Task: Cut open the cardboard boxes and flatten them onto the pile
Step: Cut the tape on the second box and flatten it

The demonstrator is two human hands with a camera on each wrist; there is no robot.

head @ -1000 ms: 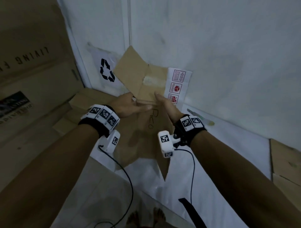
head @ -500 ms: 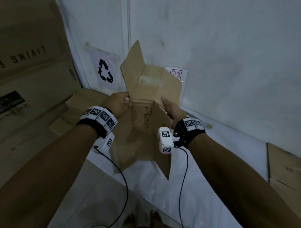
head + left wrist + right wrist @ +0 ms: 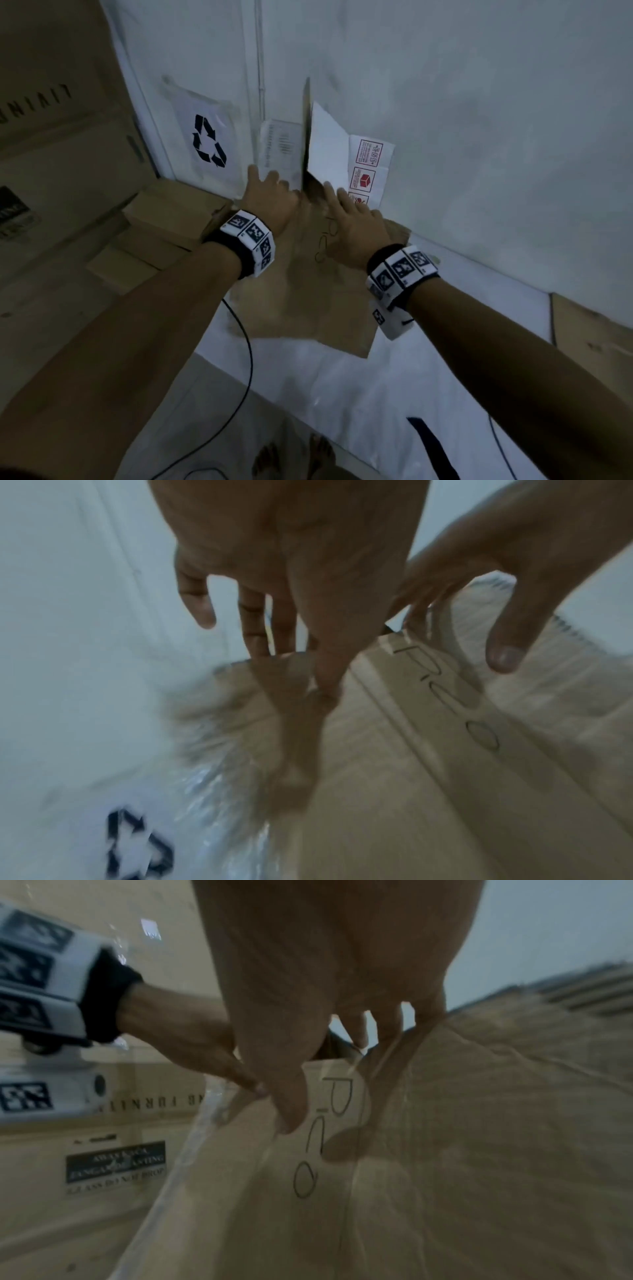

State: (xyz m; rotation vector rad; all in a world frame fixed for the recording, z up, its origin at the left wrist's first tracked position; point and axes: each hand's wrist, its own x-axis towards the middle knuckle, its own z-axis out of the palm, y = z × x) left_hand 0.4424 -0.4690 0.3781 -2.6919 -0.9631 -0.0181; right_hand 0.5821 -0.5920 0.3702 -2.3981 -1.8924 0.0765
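A cut-open brown cardboard box (image 3: 301,294) with "Pico" handwritten on it lies spread on a white sheet by the wall. My left hand (image 3: 270,195) and my right hand (image 3: 349,212) press side by side on its far end, fingers straight. Beyond the fingertips, a white-faced flap (image 3: 325,150) and a thin edge-on flap (image 3: 306,130) stand up against the wall. The left wrist view shows my left hand (image 3: 260,631) spread over the cardboard (image 3: 428,777). The right wrist view shows my right hand (image 3: 308,1015) flat on the panel (image 3: 445,1150). Both wrist views are motion-blurred.
Flattened brown boxes (image 3: 171,212) are stacked at the left, beside a tall printed carton (image 3: 51,137). A recycling sign (image 3: 209,144) is taped to the wall. More cardboard (image 3: 589,335) lies at the right edge. A black cable (image 3: 239,342) hangs from my left wrist.
Both hands let go of the box's folded edge and moved forward, now pressing flat on it. The panel has gone down onto the sheet, and the far flaps have swung up against the wall.
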